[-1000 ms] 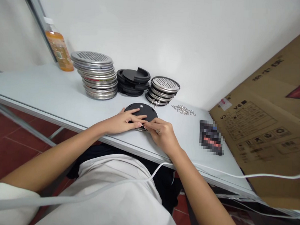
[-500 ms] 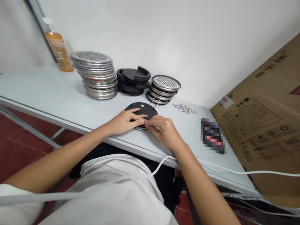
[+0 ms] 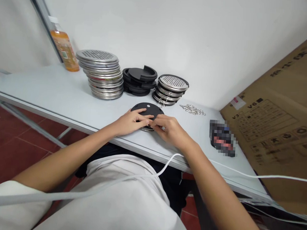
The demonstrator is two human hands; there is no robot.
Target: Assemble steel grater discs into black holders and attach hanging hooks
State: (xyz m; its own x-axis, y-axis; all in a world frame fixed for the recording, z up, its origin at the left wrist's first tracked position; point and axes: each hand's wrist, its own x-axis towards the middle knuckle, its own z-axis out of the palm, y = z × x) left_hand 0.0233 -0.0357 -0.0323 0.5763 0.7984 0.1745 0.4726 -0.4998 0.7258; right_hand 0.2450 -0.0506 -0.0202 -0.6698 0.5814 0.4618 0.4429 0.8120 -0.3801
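A round black disc (image 3: 150, 110) with a small white dot lies flat on the pale table (image 3: 54, 92), over a metal rim at its near edge. My left hand (image 3: 131, 122) rests on the disc with fingers spread. My right hand (image 3: 169, 129) pinches at the disc's near edge, fingertips meeting those of the left hand; what it pinches is hidden.
Behind the disc stand a tall stack of perforated metal discs (image 3: 102, 74), a stack of black lids (image 3: 140, 80) and a shorter metal stack (image 3: 171, 88). A pile of small metal clips (image 3: 193, 110), an orange bottle (image 3: 64, 48), a blurred dark object (image 3: 223, 137), a cardboard box (image 3: 279, 125) and a white cable (image 3: 150, 175) surround them.
Both hands stay on the black disc with only slight finger shifts. The camera has drifted, so everything sits a little further right and higher in view.
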